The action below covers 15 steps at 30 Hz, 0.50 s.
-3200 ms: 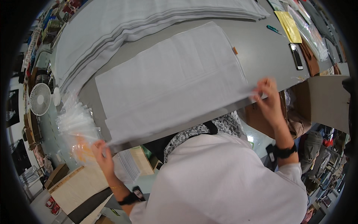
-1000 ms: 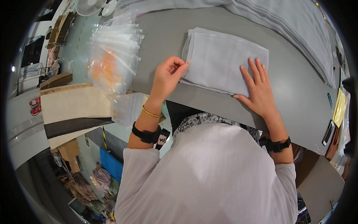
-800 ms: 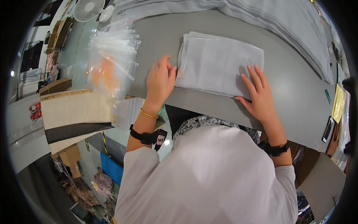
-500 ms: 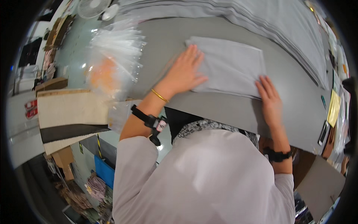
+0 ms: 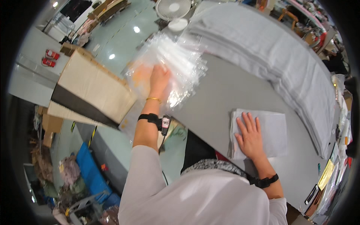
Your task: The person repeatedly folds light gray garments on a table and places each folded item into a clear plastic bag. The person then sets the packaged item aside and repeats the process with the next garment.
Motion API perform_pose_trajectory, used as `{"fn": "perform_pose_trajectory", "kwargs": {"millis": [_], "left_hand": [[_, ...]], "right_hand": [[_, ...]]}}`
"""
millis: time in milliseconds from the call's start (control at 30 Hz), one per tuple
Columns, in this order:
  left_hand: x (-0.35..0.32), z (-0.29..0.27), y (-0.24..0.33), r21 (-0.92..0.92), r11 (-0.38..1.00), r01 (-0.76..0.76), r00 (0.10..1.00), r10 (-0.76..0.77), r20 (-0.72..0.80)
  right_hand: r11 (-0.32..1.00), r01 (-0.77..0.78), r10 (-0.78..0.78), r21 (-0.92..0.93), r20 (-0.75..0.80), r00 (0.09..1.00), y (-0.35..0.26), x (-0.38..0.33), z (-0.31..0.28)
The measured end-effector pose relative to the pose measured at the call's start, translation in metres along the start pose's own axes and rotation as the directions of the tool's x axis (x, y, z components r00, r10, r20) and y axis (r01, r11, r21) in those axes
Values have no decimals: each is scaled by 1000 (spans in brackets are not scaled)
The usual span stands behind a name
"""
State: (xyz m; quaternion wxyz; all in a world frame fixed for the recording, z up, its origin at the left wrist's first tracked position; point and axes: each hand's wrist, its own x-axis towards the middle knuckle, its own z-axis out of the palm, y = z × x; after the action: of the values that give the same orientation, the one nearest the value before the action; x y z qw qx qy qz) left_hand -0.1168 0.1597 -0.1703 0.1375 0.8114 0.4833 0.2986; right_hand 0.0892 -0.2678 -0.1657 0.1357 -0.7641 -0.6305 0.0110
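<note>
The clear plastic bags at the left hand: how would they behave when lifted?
The clear plastic bags look thin and wrinkled, so probably floppy and light. Their glossy shine suggests they may be slippery. Fanned out in an overlapping pile, they might slide apart.

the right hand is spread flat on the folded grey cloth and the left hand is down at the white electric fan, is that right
Not quite: the left hand is at the spread of clear plastic bags, as the head view shows. The right hand is indeed spread flat on the folded grey cloth.
</note>
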Motion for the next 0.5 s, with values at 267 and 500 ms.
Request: {"fn": "perform_pose_trajectory", "kwargs": {"millis": [267,500], "left_hand": [[38,25,-40,73,997,-29,988,17,155],[-72,-37,100,-420,826,-377,827,504,249]], "right_hand": [[997,79,-79,-12,-28,996,45,13,-6],[955,265,-296,-133,-369,881,-7,46,-61]]}}
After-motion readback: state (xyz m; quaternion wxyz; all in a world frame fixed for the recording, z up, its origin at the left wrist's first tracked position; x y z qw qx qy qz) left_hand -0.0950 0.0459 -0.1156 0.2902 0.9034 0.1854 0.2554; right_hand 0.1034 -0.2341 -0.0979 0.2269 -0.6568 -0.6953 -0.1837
